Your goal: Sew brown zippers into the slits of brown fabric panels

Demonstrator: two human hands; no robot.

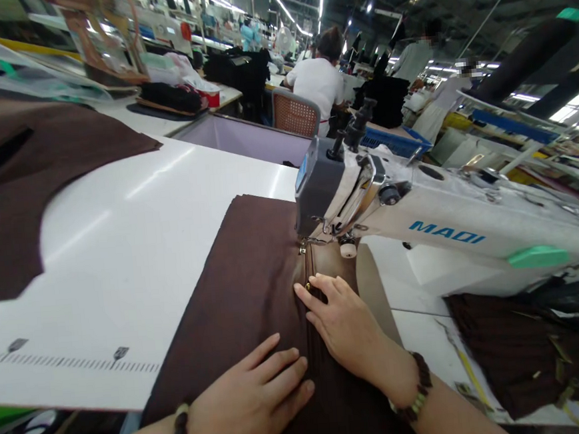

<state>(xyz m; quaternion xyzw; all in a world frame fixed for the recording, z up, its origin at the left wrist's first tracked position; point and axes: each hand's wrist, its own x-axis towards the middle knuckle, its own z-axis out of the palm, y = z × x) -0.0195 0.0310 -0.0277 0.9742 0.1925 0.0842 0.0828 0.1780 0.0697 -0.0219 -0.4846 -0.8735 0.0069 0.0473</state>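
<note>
While both hands press down on it, the brown fabric (244,281) runs from the near table edge up to the presser foot (316,238) of the sewing machine (450,221), with a zipper (307,276) along its seam. The left hand (247,404) rests flat, fingers slightly spread, holding nothing, just left of the zipper. The right hand (341,326) lies open just right of it, fingertips (315,282) on the cloth beside the pull. Beaded bracelets (418,387) circle both wrists. On the white table (122,257), left, lies a cut brown panel (31,190); bunched brown cloth (511,353) sits right of the machine. Far off, a co-worker (316,84) sits by a mesh chair (295,113).
</note>
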